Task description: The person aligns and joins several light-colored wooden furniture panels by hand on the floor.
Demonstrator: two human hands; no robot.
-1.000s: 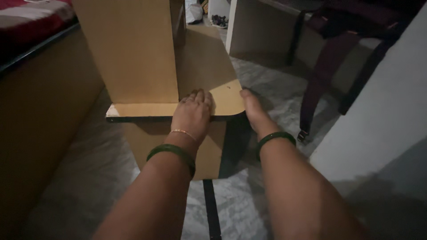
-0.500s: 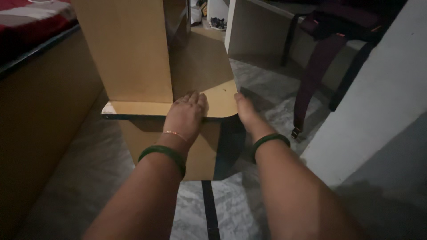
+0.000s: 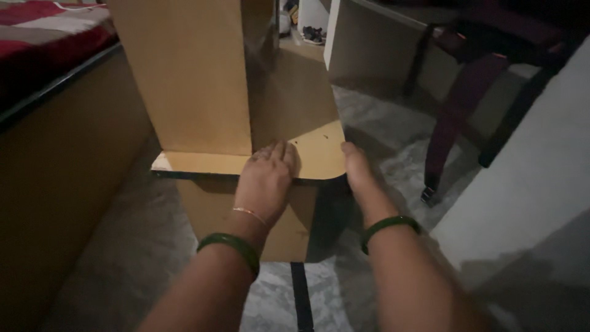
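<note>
The wooden panel assembly (image 3: pixel 246 123) stands on the marble floor (image 3: pixel 381 123) beside the bed (image 3: pixel 55 37); its top is cut off by the frame, and the dim light obscures its lower panels. The left hand (image 3: pixel 265 178) lies flat and open on the horizontal shelf board (image 3: pixel 313 157) at its front edge. The right hand (image 3: pixel 357 169), fingers extended, presses the board's rounded right corner; its fingertips are hard to make out.
</note>
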